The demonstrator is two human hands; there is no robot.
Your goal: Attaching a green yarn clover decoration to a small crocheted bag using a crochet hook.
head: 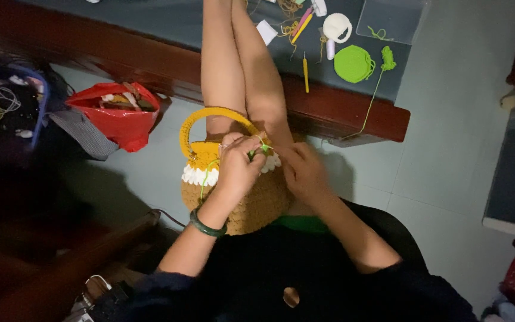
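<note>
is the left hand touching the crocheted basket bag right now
Touching. The head view shows the left hand pressed on the upper edge of the crocheted basket bag, its fingers lying across the white trim with no gap.

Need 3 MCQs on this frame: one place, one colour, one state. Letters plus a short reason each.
1. Where is the green disc?
A. on the low table
B. in the red bag
C. on the lap

2. What colour is the basket handle?
A. white
B. yellow
C. blue

3. What are the left hand and right hand doing?
A. resting apart on the floor
B. both at the basket rim, left pinching green yarn
C. holding the hook

Answers:
1 A, the disc lies on the dark tabletop.
2 B, the arch above the rim is yellow.
3 B, both hands meet at the rim; the hook lies on the table.
</note>
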